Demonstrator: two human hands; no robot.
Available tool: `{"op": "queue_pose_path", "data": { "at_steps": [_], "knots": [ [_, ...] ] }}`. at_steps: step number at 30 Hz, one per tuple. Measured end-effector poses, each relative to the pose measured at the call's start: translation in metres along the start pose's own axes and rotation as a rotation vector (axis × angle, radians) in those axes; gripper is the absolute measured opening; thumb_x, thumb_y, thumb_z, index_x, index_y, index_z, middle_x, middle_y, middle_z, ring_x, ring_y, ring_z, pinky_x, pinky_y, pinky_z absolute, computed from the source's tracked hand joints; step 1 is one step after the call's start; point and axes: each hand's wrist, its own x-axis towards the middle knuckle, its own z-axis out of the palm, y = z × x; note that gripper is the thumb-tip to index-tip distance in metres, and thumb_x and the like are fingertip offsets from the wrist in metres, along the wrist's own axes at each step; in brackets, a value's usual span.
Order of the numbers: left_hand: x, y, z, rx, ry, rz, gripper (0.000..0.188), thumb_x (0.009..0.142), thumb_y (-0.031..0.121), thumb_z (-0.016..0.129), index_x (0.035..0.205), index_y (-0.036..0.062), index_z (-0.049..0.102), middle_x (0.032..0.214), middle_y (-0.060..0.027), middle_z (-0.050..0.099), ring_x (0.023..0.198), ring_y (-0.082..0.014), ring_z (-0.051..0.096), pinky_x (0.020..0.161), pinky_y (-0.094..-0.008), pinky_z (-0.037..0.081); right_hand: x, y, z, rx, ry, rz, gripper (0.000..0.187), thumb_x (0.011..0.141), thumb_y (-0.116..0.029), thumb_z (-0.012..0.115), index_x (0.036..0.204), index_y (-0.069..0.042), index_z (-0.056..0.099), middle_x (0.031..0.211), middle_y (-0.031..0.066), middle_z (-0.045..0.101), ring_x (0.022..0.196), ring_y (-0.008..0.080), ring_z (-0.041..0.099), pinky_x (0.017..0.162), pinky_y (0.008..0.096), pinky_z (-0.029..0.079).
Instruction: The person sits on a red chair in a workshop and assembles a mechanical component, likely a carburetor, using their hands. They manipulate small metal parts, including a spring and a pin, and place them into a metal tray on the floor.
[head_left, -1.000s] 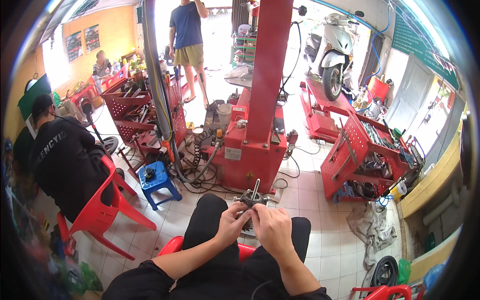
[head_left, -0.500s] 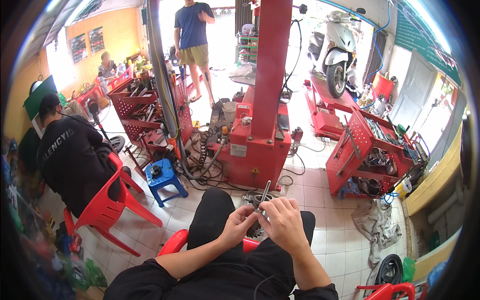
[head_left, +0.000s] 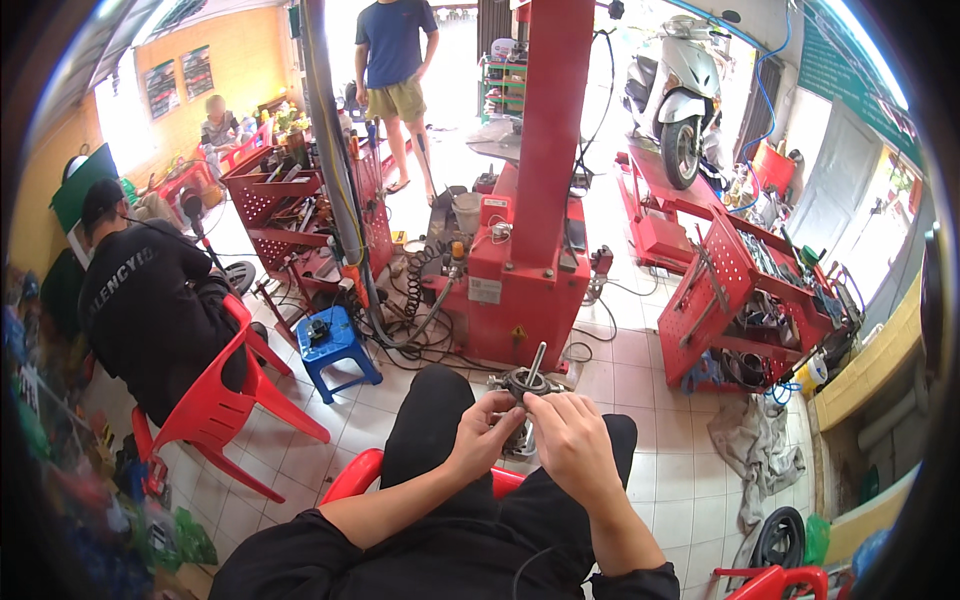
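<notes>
My left hand [head_left: 484, 432] and my right hand [head_left: 572, 436] meet over my lap, their fingertips pinched together. A slim silver metal rod [head_left: 537, 362] rises at a slant from between them. Its lower end is hidden by my fingers, along with any small piece there. Just beyond the fingertips, low between my knees, lies a grey metal machine part [head_left: 500, 381] with a round opening. My hands cover much of it, so its kind is unclear.
A red lift machine [head_left: 525, 310] with hoses stands ahead. Left are a blue stool [head_left: 338, 350] and a person on a red chair [head_left: 205, 410]. Right are a red tool cart [head_left: 700, 310], a cloth [head_left: 755, 450] and a scooter [head_left: 682, 90] on a ramp.
My hands stay pinched together, with a small shift of the fingers. More of the metal part shows beyond them. The standing person has lowered an arm from the chest. The view has shifted slightly.
</notes>
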Motion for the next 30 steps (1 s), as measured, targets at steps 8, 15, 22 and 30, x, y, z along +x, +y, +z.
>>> {"op": "queue_pose_path", "data": {
  "at_steps": [8, 15, 22, 30],
  "knots": [
    [0.001, 0.001, 0.003, -0.028, 0.028, 0.100, 0.011, 0.091, 0.002, 0.056, 0.102, -0.0009, 0.055, 0.088, -0.0026, 0.058, 0.079, -0.0054, 0.053, 0.068, -0.0192, 0.044, 0.003, 0.001, -0.006, -0.022, 0.021, 0.064, 0.025, 0.078, -0.019, 0.066, 0.097, -0.006, 0.060, 0.076, 0.0054, 0.058, 0.075, 0.0223, 0.058, 0.071, 0.0349, 0.042],
    [0.002, 0.003, 0.005, -0.034, -0.048, 0.117, 0.009, 0.092, 0.003, 0.055, 0.100, -0.0018, 0.054, 0.091, -0.0025, 0.056, 0.084, -0.0070, 0.052, 0.073, -0.0212, 0.042, -0.009, 0.013, 0.003, 0.041, -0.036, -0.018, 0.021, 0.078, -0.013, 0.065, 0.095, -0.003, 0.058, 0.075, 0.0060, 0.058, 0.073, 0.0219, 0.060, 0.067, 0.0332, 0.044],
    [-0.001, 0.004, 0.006, -0.070, -0.033, 0.072, 0.010, 0.092, 0.003, 0.055, 0.101, -0.0023, 0.054, 0.093, -0.0030, 0.056, 0.086, -0.0075, 0.052, 0.074, -0.0213, 0.042, -0.001, 0.010, -0.004, 0.107, 0.040, -0.058, 0.012, 0.080, -0.016, 0.059, 0.081, -0.007, 0.052, 0.069, 0.0040, 0.057, 0.068, 0.0195, 0.059, 0.065, 0.0322, 0.042],
    [0.001, 0.001, 0.004, -0.028, -0.086, 0.135, 0.011, 0.093, 0.003, 0.053, 0.103, -0.0027, 0.054, 0.098, -0.0043, 0.056, 0.086, -0.0083, 0.054, 0.075, -0.0215, 0.043, -0.003, 0.007, -0.014, -0.022, -0.040, 0.045, 0.018, 0.077, -0.016, 0.066, 0.090, -0.006, 0.058, 0.069, 0.0045, 0.056, 0.068, 0.0213, 0.059, 0.064, 0.0338, 0.044]
  ]
}}
